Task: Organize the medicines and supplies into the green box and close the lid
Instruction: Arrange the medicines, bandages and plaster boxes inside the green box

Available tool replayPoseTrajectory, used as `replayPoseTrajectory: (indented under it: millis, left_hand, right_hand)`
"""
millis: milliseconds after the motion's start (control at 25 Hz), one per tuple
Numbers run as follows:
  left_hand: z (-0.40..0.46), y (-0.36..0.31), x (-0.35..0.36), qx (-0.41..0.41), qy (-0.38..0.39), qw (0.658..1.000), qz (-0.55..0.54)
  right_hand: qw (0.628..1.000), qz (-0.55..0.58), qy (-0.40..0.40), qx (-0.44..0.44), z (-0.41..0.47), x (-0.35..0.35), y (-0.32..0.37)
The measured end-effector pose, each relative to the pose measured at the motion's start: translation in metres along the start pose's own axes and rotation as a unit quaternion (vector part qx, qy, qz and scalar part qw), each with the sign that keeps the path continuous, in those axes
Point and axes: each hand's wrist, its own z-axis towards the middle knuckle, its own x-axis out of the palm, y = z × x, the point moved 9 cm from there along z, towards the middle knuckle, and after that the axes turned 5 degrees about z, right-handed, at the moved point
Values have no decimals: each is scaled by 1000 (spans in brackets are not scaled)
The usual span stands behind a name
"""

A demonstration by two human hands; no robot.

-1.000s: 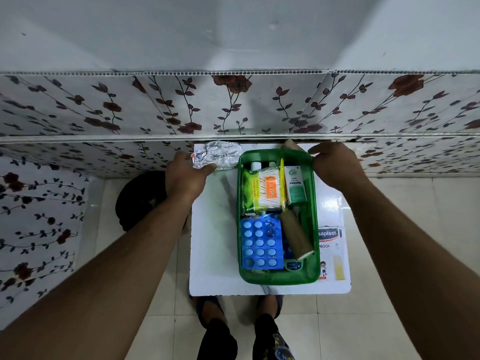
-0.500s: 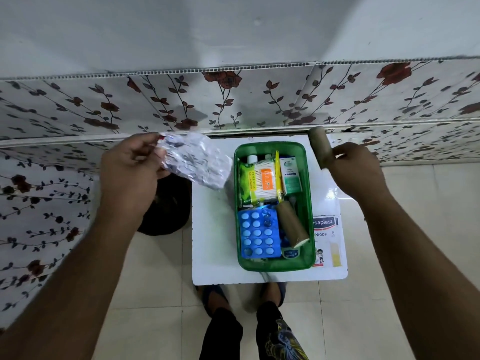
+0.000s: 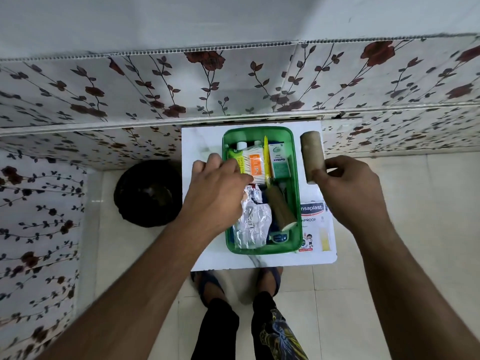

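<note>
the left hand [image 3: 218, 193] lays a silver pack [image 3: 251, 224] in the green box [image 3: 296, 178]. the right hand [image 3: 350, 188] holds a brown roll [image 3: 311, 152]. the plaster box [image 3: 315, 227] waits outside. no lid shows.

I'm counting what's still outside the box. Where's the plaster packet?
In the head view, the plaster packet lies flat on the white table, against the green box's right wall, below the right hand.

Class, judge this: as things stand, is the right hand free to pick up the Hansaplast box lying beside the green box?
Probably not yet. The right hand already holds a bandage roll in its grip. The Hansaplast box lies uncovered just below it, right of the green box, so nothing else blocks it.
</note>
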Motion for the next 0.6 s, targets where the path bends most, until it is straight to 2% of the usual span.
replayPoseTrajectory:
  millis: [80, 200, 320, 440, 520, 600]
  left_hand:
    - [-6, -6, 0, 20, -7, 999, 29]
    - [-12, -16, 16, 47, 38, 995, 83]
    - [-13, -17, 19, 45, 32, 994, 97]
    - [-12, -6, -3, 18, -42, 998, 47]
    - [-15, 15, -24, -41, -119, 992, -20]
    - [-20, 42, -32, -103, -165, 978, -76]
  right_hand:
    - [1000, -9, 6, 0, -5, 3, -2]
    - [999, -38, 17, -17, -12, 14, 5]
    - [992, -115, -3, -53, -13, 26, 20]
    - [963, -224, -52, -139, -15, 37, 50]
    - [941, -260, -61, -207, -18, 46, 68]
    - [926, -290, -54, -236, -16, 55, 72]
